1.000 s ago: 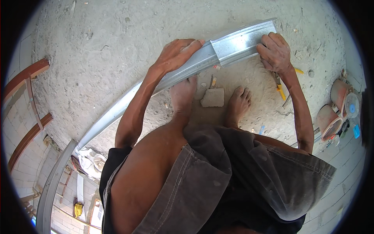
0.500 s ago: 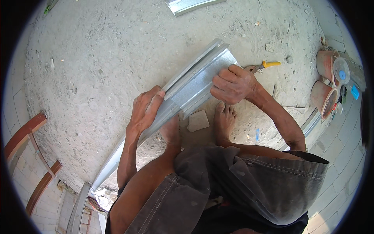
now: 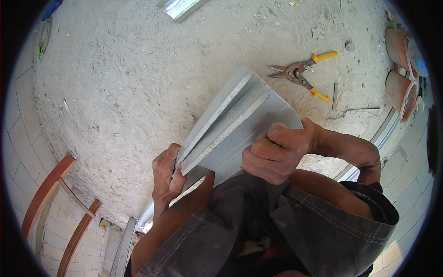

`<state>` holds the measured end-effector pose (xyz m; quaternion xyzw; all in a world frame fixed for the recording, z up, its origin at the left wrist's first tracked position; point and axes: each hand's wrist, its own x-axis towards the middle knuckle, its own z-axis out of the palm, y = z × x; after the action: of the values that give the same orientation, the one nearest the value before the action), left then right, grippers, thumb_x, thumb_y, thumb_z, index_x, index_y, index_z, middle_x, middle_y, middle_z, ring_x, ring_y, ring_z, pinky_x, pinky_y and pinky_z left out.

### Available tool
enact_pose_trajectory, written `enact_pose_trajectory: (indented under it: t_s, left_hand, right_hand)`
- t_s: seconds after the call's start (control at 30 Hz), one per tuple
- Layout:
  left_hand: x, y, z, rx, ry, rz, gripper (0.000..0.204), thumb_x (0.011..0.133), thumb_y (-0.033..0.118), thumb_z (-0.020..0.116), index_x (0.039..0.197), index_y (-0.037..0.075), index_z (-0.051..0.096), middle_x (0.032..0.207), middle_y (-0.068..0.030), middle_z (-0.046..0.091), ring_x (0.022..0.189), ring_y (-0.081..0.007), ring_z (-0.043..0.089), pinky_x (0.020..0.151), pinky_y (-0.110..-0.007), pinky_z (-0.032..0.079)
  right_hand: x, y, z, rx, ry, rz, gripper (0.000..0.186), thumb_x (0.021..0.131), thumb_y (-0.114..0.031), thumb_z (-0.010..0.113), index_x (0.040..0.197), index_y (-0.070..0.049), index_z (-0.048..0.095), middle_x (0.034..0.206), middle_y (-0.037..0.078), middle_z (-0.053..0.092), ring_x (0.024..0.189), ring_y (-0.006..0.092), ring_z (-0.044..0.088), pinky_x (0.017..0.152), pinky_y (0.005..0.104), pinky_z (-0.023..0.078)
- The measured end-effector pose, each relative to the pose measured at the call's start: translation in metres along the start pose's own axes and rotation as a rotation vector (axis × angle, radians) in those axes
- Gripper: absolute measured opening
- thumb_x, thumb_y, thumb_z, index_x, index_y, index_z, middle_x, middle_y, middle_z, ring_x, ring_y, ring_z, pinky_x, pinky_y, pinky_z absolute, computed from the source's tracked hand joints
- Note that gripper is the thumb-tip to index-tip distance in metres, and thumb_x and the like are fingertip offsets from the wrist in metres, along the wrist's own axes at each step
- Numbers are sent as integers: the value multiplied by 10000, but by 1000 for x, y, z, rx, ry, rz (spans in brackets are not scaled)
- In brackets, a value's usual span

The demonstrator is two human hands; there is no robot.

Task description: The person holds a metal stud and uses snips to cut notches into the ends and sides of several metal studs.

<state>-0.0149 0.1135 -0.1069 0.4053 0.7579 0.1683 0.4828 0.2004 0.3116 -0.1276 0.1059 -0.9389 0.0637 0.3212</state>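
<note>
- A silvery grey, ribbed sheet-metal channel [image 3: 240,124] is lying between the two hands, slanting from the person's lower left toward the upper right, with its far end reaching out beyond both hands.
- The bare left hand [image 3: 166,176] is gripping the channel's left edge low down, its fingers curling round that edge; the metal is extending to the right of this hand and ahead of it.
- The bare right hand [image 3: 278,152] is closing in a fist on the channel's right side, near the corner of the far end; most of the metal is sitting to the left of this hand.
- The channel's near end is passing over the dark grey cloth shorts [image 3: 332,226]; its lower part is hidden there, so it is perhaps overlapping another length of metal.
- Metal-cutting snips with yellow handles [image 3: 299,74] are resting on the dusty grey floor [image 3: 115,92] beyond the right hand, blades parted, well apart from it.
- A narrow grey metal strip [image 3: 335,96] is lying just beside the snips.
- Two faded reddish buckets [image 3: 395,90] are standing or lying near the right wall.
</note>
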Motion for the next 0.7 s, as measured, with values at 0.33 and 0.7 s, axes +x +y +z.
enact_pose_trajectory:
  t_s: [0.33, 0.7]
  left_hand:
    - [-7, -4, 12, -9, 28, 73, 553, 862, 534, 384, 947, 5, 522, 668, -185, 451, 604, -364, 450, 577, -405, 366]
    - [-18, -19, -2, -57, -49, 36, 399, 862, 340, 426, 1022, -7, 538, 692, -201, 501, 615, -385, 488, 580, -426, 383]
  right_hand:
    - [-8, 2, -5, -19, 28, -70, 182, 478, -177, 592, 579, -162, 442, 620, -33, 291, 577, 105, 333, 493, 230, 219]
    - [11, -4, 8, -15, 94, -63, 143, 564, -179, 587, 541, -138, 452, 594, -32, 315, 554, 103, 348, 483, 239, 235]
